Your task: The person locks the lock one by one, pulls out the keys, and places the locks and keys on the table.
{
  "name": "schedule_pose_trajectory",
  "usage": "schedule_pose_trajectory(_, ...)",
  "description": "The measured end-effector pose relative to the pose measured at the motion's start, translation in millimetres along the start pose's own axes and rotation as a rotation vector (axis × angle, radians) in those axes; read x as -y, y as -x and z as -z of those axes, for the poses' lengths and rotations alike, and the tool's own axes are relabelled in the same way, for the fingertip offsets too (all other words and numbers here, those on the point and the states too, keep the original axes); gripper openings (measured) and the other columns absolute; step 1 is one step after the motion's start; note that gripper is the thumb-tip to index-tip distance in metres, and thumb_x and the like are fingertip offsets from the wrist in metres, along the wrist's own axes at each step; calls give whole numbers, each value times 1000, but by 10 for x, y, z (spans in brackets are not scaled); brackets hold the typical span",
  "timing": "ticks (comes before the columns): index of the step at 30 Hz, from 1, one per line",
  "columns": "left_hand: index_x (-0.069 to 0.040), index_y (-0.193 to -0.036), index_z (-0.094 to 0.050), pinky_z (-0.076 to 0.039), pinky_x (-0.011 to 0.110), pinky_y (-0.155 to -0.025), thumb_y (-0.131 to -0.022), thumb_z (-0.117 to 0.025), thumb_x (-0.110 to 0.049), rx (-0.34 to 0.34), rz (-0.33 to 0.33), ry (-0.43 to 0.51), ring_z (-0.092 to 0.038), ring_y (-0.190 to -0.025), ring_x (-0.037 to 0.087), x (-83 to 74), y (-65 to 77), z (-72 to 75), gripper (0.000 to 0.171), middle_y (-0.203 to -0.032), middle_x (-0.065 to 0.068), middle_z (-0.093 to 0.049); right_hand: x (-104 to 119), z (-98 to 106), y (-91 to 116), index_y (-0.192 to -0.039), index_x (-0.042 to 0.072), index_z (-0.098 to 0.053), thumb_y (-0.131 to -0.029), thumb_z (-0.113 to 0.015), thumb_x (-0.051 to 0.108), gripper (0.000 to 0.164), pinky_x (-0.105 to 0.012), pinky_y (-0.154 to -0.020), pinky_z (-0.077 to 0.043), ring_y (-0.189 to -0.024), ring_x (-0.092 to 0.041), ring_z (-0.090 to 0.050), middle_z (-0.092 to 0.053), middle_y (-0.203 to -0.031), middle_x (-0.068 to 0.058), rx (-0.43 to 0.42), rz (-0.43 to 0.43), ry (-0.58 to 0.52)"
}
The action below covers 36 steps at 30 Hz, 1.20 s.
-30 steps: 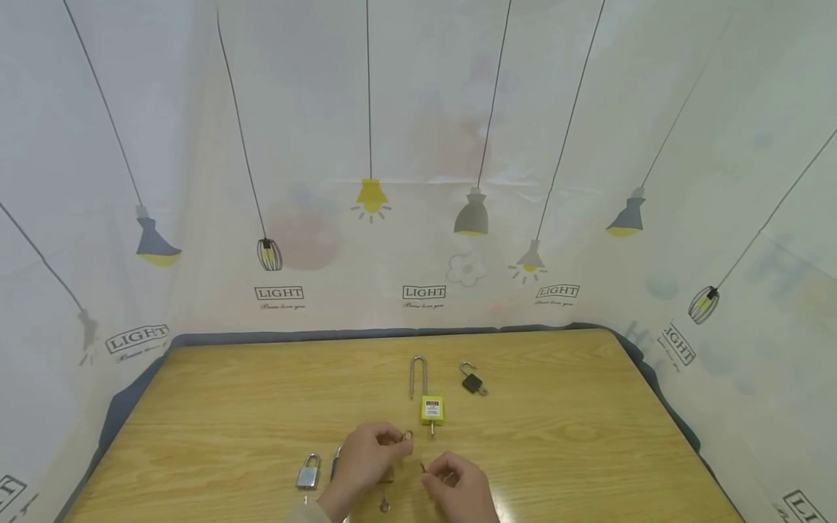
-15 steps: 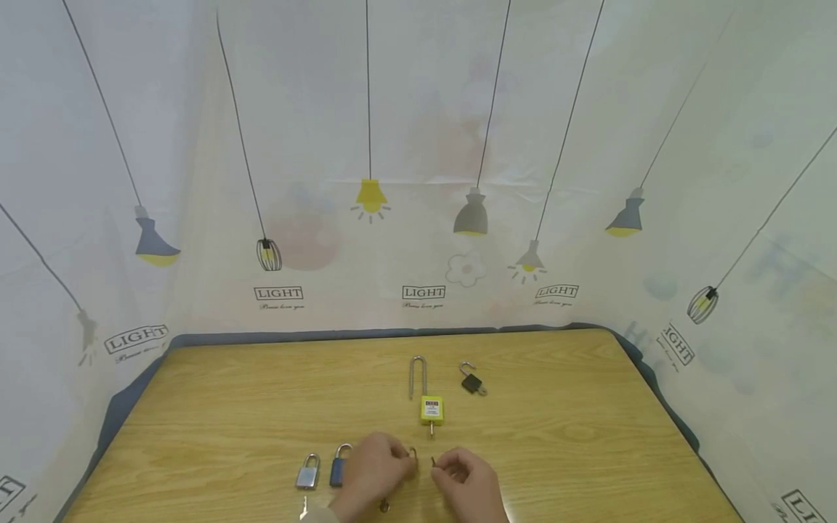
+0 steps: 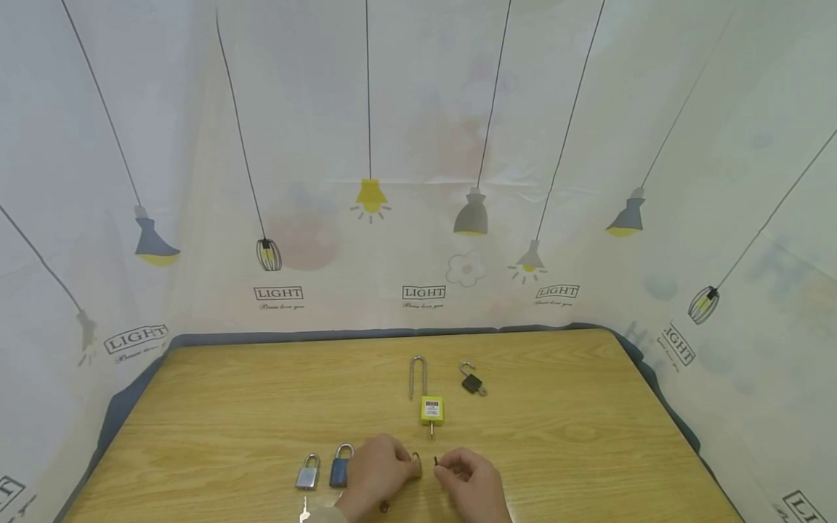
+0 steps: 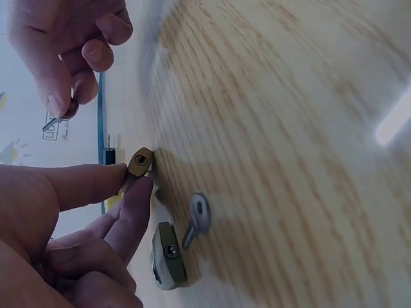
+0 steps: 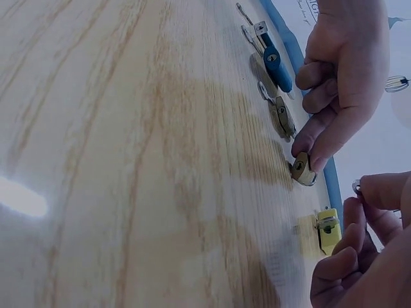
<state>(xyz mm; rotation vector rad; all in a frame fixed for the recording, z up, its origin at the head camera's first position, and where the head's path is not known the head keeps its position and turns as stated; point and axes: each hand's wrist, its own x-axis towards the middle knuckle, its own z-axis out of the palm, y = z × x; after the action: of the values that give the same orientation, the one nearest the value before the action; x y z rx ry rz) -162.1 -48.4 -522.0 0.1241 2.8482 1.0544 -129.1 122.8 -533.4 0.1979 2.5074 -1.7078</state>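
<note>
While the table (image 3: 621, 436) spreads widely to the right, its far edge beyond the yellow padlock (image 3: 432, 410), the left hand (image 3: 378, 471) pinches a brass padlock (image 4: 140, 162) between its fingers, right of a blue padlock (image 3: 339, 472); the right hand (image 3: 475, 488) pinches a small key (image 4: 52, 123), apart from the brass one.

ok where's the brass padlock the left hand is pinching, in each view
Head: brass padlock near the bottom, about mid-width.
Left wrist: brass padlock left of centre, about mid-height.
Right wrist: brass padlock right of centre, about mid-height.
Shared landmark: the right hand, apart from it.
</note>
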Motion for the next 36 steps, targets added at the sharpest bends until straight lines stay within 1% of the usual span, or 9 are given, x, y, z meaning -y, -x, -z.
schedule_pose_trajectory(4, -21, -61, -66, -36, 31, -48, -73, -78, -31, 9, 23, -13, -47, -53, 13, -6, -1, 6, 19, -63, -9, -61, -21, -1, -6, -88, 13, -68, -85, -71, 26, 14, -31, -65, -43, -73, -15, -53, -66, -83, 2, 1, 12, 21)
schedule_pose_trajectory(11, -21, -63, -67, -38, 32, -48, -73, -78, -31, 27, 66, -23, -48, -54, 14, -9, -8, 5, 19, -65, -7, -63, -27, -11, -10, -87, 12, -68, -84, -72, 24, 12, -32, -65, -44, -74, -15, -54, -66, -84, 2, 4, 4, 13)
schedule_pose_trajectory(16, -21, -62, -66, -37, 32, -49, -72, -78, -32, 18, 69, -31, -48, -54, 14, -8, -3, 6, 19, -64, -8, -62, -52, -20, -7, -86, 12, -68, -83, -73, 22, 12, -33, -66, -45, -74, -15, -55, -65, -84, 1, 13, 15, 19)
schedule_pose_trajectory(22, -21, -62, -67, -37, 32, -49, -72, -78, -32, 17, 75, -35, -48, -54, 14, -21, 0, 12, 19, -65, -7, -63, -59, -25, -3, -87, 11, -68, -83, -73, 23, 14, -32, -66, -45, -73, -15, -55, -64, -82, 2, 27, 6, 25)
schedule_pose_trajectory(29, -21, -62, -66, -37, 32, -49, -72, -78, -31, 15, 81, -41, -48, -55, 14, -18, -4, 12, 18, -65, -7, -63, -39, -24, 17, -85, 11, -67, -82, -74, 22, 13, -32, -65, -45, -72, -14, -55, -64, -79, 2, 7, 20, 63)
schedule_pose_trajectory(32, -21, -62, -65, -38, 32, -49, -72, -77, -30, 15, 83, -34, -49, -52, 14, -11, -1, 9, 18, -64, -7, -63, -16, -22, 26, -83, 12, -67, -81, -74, 21, 12, -33, -64, -45, -71, -14, -55, -63, -78, 2, 0, 11, 95)
schedule_pose_trajectory(36, -21, -62, -65, -38, 32, -49, -72, -77, -29, 18, 91, -25, -49, -49, 14, -4, 4, 5, 18, -64, -6, -63, 14, -32, 33, -82, 14, -67, -82, -72, 21, 10, -32, -62, -44, -69, -14, -54, -62, -75, 3, 11, -39, 121)
